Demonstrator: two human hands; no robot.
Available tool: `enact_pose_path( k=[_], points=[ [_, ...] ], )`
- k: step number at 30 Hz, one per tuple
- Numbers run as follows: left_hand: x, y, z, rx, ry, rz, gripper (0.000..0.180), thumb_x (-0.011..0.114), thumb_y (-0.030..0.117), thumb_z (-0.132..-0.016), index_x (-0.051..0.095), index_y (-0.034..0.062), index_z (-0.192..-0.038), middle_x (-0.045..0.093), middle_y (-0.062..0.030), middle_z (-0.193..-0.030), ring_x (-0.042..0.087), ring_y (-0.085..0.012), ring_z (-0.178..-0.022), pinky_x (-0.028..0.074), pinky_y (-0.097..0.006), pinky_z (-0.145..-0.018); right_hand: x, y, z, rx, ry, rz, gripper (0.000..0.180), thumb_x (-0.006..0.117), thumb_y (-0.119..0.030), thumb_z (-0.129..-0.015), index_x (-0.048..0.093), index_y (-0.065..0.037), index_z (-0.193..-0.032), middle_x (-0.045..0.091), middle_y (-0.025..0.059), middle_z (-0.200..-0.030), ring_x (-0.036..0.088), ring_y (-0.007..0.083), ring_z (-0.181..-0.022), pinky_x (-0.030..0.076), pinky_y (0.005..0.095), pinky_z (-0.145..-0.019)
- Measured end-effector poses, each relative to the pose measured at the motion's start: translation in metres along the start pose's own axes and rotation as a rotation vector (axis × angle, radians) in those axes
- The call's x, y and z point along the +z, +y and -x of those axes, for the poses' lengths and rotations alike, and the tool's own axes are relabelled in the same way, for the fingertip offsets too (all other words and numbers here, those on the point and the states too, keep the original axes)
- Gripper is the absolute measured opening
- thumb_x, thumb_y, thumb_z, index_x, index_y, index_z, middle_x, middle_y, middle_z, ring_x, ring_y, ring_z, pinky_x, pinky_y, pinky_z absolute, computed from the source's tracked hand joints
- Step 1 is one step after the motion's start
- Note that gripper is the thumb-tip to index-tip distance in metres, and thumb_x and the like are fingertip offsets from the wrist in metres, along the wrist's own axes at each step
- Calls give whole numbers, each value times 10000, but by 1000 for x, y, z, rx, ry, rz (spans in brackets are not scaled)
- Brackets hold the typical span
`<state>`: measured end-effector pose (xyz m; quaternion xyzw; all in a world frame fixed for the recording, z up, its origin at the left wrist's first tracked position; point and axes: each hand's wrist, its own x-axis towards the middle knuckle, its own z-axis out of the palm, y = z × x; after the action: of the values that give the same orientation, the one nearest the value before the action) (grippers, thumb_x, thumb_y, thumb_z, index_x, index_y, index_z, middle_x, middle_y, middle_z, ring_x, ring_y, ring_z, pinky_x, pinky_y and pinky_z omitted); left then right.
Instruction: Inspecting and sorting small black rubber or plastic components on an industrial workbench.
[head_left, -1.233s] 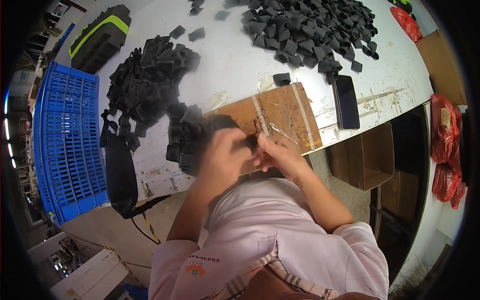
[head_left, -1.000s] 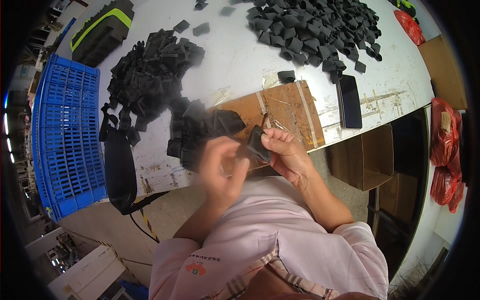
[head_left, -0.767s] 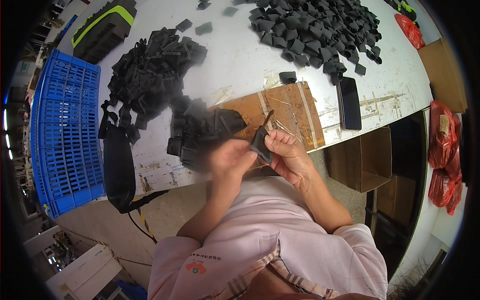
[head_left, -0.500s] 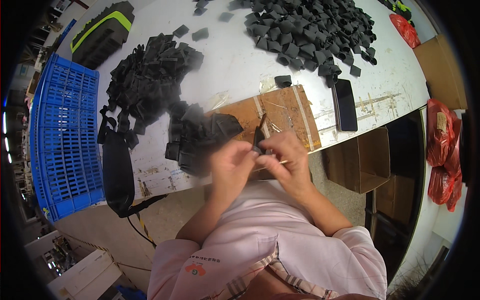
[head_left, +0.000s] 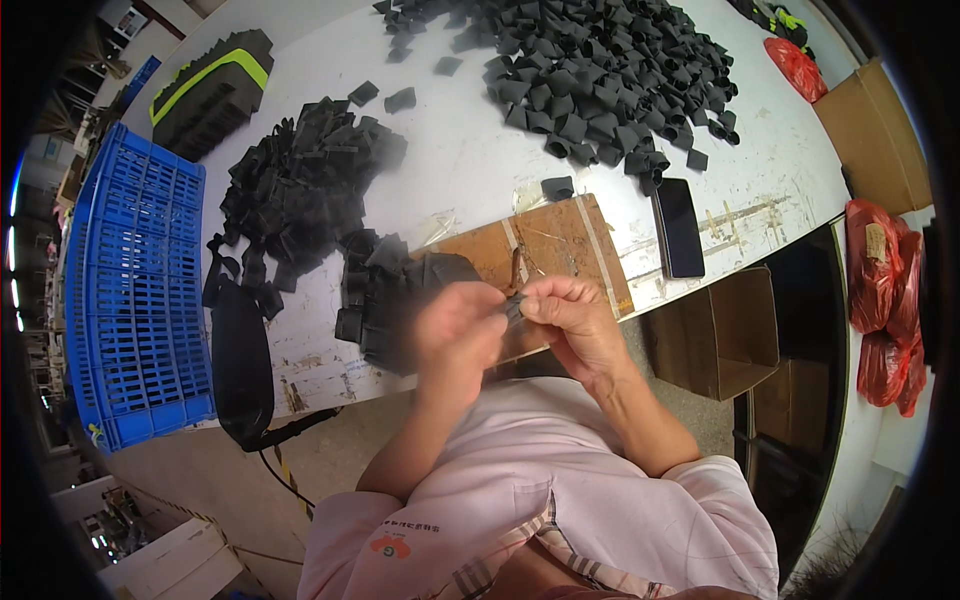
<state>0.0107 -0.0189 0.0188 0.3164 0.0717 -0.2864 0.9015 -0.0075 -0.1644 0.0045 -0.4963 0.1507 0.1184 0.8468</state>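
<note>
A small black fabric piece (head_left: 514, 308) is pinched between my hands above the near edge of a brown board. Thumb and fingers of my right hand (head_left: 574, 315) are closed on its right side. My left hand (head_left: 458, 328) is curled with its fingertips at the piece's left side, partly smeared by motion. Just left of that hand lies a heap of black fabric pieces (head_left: 385, 300), partly hidden by it. The brown board (head_left: 570, 240), crossed by strips of clear tape, rests on the white table (head_left: 440, 150). A thin dark upright part (head_left: 516, 265) stands beyond my fingertips.
Short black fabric tubes (head_left: 610, 80) form a large pile at the back; another black pile (head_left: 300, 180) lies left. A blue crate (head_left: 140, 290) and black padded strip (head_left: 242, 360) flank the table. A phone (head_left: 680, 230) lies right, above an open carton (head_left: 720, 335).
My hands stay together at the black piece, with the left one blurred by movement. A thin pale stick seen by my right fingers before no longer shows. The whole view has shifted slightly.
</note>
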Motion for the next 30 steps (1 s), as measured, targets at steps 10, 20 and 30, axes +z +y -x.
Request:
enact_pose_path(
  k=[10,20,30],
  points=[
    [27,40,-15,-157,-388,485,166,386,-38,-845,464,-37,-991,544,-112,-727,294,-42,-306,226,-181,-297,32,-77,4,-223,-294,207,229,532,-253,-876,527,-84,-722,435,-78,-652,357,-1,-566,290,154,-482],
    [20,26,-23,148,-29,-96,184,473,14,-839,492,-12,-1020,562,-60,-756,404,-48,-420,285,-179,-376,6,-50,-26,-159,-245,288,259,528,-276,-880,520,-65,-729,425,-47,-611,380,42,-527,312,187,-460],
    [30,37,-29,855,-148,-1083,207,609,-55,-702,613,-5,-903,592,-99,-830,566,-163,-726,446,-241,-655,18,-53,3,-982,129,1081,443,670,-358,-691,559,-21,-957,529,104,-859,553,264,-768,468,333,-594]
  ],
)
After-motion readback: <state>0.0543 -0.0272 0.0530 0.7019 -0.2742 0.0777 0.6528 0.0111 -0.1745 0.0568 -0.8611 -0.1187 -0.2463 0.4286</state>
